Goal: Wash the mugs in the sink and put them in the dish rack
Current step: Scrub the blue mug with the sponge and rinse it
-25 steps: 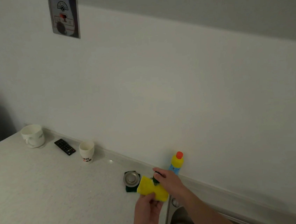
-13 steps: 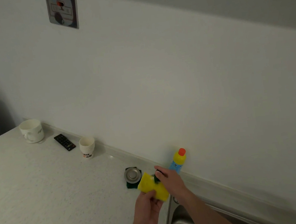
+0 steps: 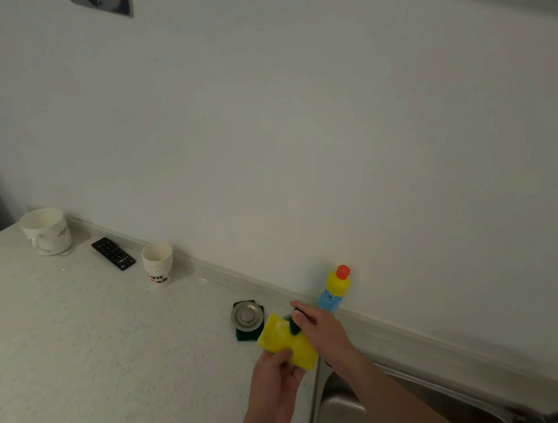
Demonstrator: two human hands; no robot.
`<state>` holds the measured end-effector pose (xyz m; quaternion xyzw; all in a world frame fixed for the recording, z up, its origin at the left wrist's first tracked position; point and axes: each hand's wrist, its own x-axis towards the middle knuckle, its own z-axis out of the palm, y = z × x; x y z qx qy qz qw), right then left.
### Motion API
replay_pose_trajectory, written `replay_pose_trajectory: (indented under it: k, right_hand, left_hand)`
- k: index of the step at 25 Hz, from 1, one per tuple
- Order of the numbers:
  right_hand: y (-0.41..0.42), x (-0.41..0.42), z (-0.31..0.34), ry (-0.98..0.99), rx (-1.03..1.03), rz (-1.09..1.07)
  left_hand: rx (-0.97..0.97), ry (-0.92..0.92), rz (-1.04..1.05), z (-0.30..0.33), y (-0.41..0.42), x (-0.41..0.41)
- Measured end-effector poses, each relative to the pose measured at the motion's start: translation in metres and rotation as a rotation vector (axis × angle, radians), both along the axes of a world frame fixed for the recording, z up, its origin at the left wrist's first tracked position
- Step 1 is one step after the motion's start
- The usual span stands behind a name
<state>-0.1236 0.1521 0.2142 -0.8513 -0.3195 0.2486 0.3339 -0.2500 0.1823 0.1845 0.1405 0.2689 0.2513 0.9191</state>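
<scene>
— Looking for the mug [image 3: 46, 231]? It stands upright at the far left of the counter [image 3: 80, 370], near the wall, well apart from the sink [image 3: 343, 411]; its mouth points up, and its handle sits low on the left side, turned toward you.

— How will it handle?

— I'd judge it stiff, fairly heavy and breakable, slippery once soapy; take it by the handle, or wrap your fingers round the body.

— And my hands?

— Your left hand [image 3: 276, 380] grips the yellow sponge [image 3: 284, 343] from below; your right hand [image 3: 317, 324] pinches its dark green upper edge; the sponge's long axis runs from upper left to lower right, and it will be soft and light.

— What lies around?

— A remote [image 3: 113, 253] and a stack of paper cups [image 3: 158, 263] lie between mug and sponge; a metal sink plug [image 3: 246, 315] rests on a green pad just beside it; a detergent bottle [image 3: 334, 290] stands at the wall.
</scene>
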Motion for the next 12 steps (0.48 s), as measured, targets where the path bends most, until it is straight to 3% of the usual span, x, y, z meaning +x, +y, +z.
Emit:
replay_pose_trajectory:
  k: [7, 12]
  right_hand:
    - [0.002, -0.002, 0.018, 0.007, -0.066, 0.021]
    - [-0.001, -0.002, 0.042, -0.133, -0.155, 0.040]
  left_hand:
    - [0.039, 0.070, -0.028, 0.010, 0.004, -0.005]
    - [0.131, 0.068, -0.078, 0.020, 0.004, -0.013]
